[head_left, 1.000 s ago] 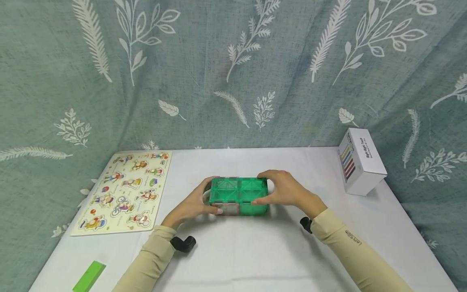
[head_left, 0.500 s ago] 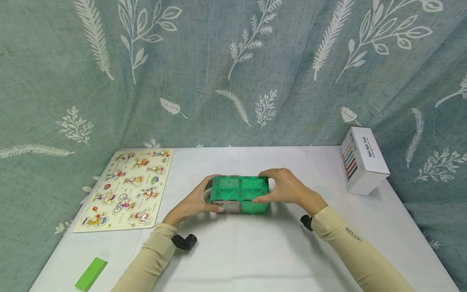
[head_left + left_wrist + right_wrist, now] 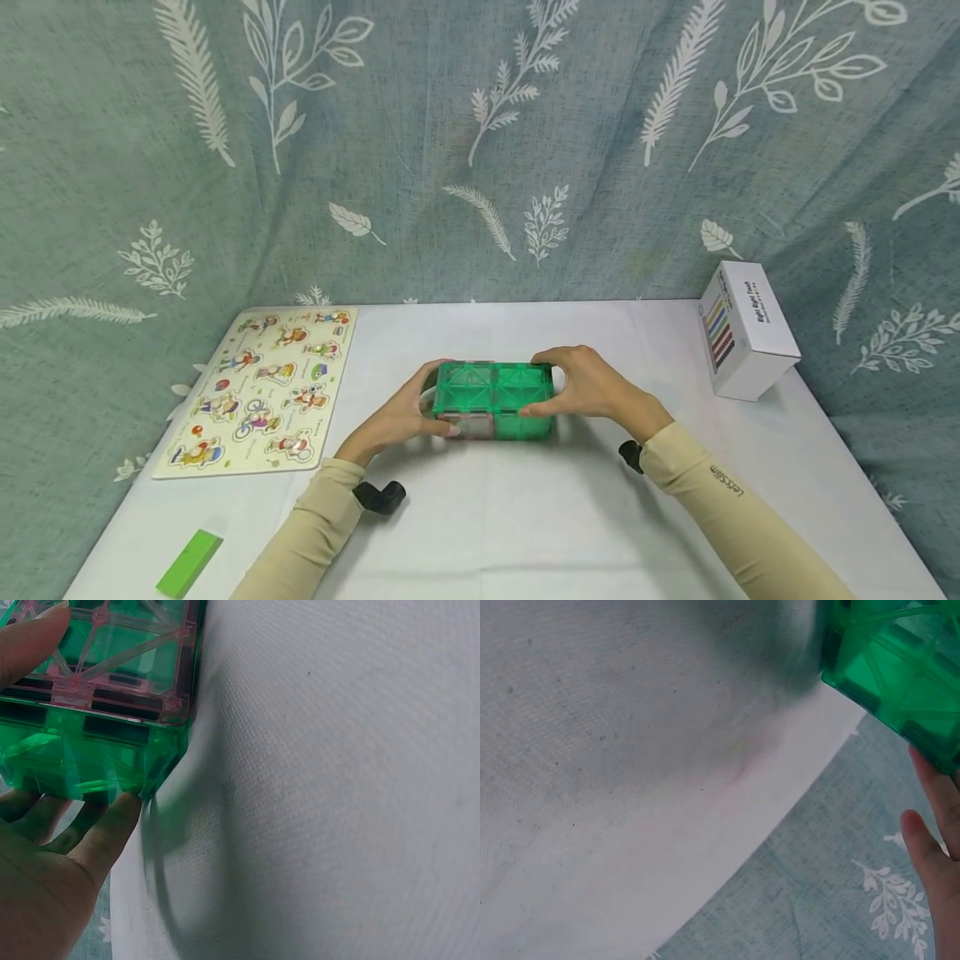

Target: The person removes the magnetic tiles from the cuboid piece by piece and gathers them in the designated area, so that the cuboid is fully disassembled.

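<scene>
A see-through green block of joined square panels, with one pinkish panel at its front left, is in the middle of the white table. My left hand grips its left end, thumb on the front and fingers behind. The right hand holds the right end between thumb and fingers. In the left wrist view the left hand's fingers touch the green side of the block, and the thumb lies on the pink-edged face. In the right wrist view fingers of the right hand are by the block's corner.
At the left lies a picture puzzle board with several figures. A light green bar is near the front left. A white box stands at the back right, before a leaf-patterned curtain.
The view has shifted very slightly. Both hands keep their hold on the green block, which stays in about the same place.
</scene>
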